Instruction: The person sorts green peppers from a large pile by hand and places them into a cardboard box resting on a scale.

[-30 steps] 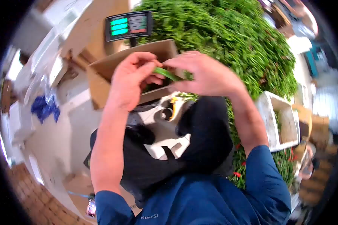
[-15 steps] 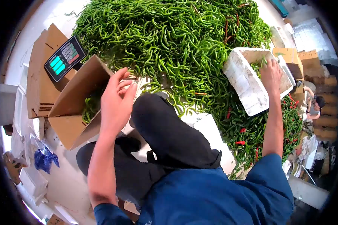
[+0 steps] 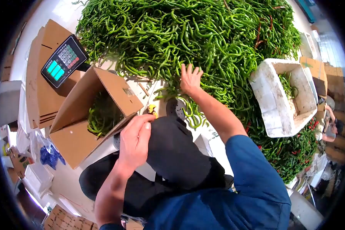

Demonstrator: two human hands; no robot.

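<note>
Long green peppers (image 3: 168,42) lie in a large heap in front of me. My right hand (image 3: 191,79) rests at the heap's near edge, fingers spread, palm down. My left hand (image 3: 136,142) hovers above my knee, beside the near edge of an open cardboard box (image 3: 74,142); its fingers are bent, and whether anything is between them is hidden. Some green peppers (image 3: 97,120) lie inside that box. A white foam box (image 3: 270,101) with a few green peppers in it stands right of my right hand.
A scale display (image 3: 64,61) with lit digits stands behind the cardboard box. Darker peppers with red ones (image 3: 291,153) lie beyond the foam box. Another person (image 3: 331,130) is at the far right. A blue plastic bag (image 3: 51,156) lies at the left.
My right hand has left the foam box and moved left to the pepper heap. My left hand has lowered toward my knee. The view has shifted slightly.
</note>
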